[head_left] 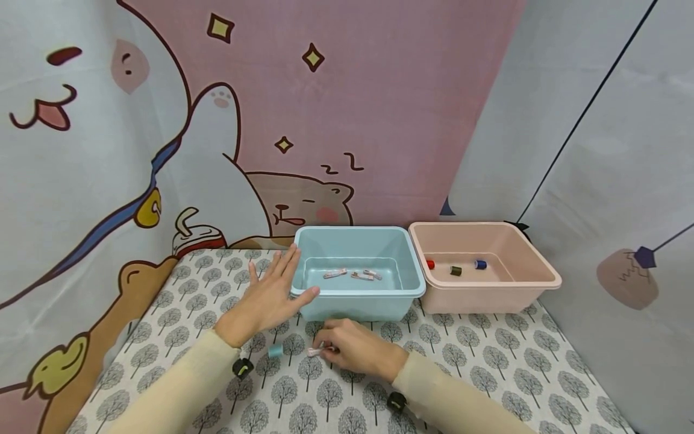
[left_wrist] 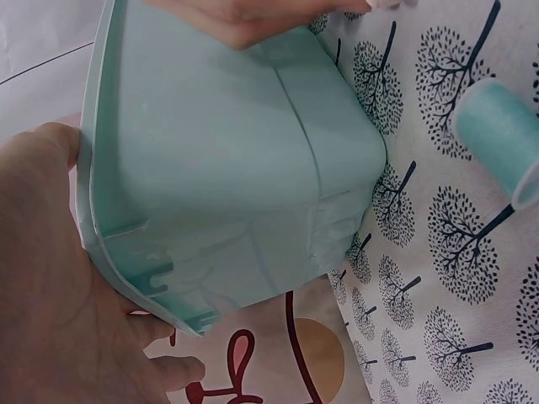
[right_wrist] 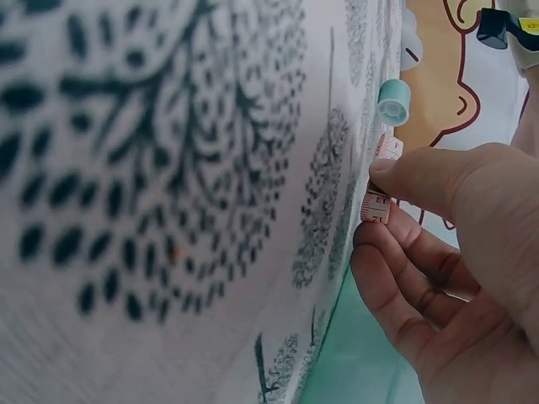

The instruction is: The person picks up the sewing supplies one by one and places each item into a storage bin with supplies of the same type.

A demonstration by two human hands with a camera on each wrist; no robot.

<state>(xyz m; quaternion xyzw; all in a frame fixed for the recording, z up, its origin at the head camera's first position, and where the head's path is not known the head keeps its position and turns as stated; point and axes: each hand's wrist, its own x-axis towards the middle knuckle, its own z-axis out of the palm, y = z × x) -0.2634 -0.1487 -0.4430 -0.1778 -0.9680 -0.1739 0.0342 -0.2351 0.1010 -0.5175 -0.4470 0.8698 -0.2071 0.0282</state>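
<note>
My left hand [head_left: 269, 296] rests at the left rim of the light blue bin [head_left: 355, 307], fingers extended and thumb near its front corner. Just in front of that bin, my right hand [head_left: 358, 348] pinches a folded measuring tape [right_wrist: 376, 206] between thumb and fingers, low over the cloth. Printed numbers show on the tape in the right wrist view. A teal thread spool [head_left: 275, 350] lies on the cloth to the left of the right hand. Several similar small folded tapes [head_left: 335, 273] lie on the blue bin's floor.
A pink bin [head_left: 488, 299] stands against the blue bin's right side. Inside it lie a red spool [head_left: 431, 264], a dark green spool [head_left: 456, 271] and a blue spool [head_left: 480, 264]. A tree-print cloth [head_left: 455, 386] covers the table; a cartoon curtain [head_left: 379, 108] hangs behind.
</note>
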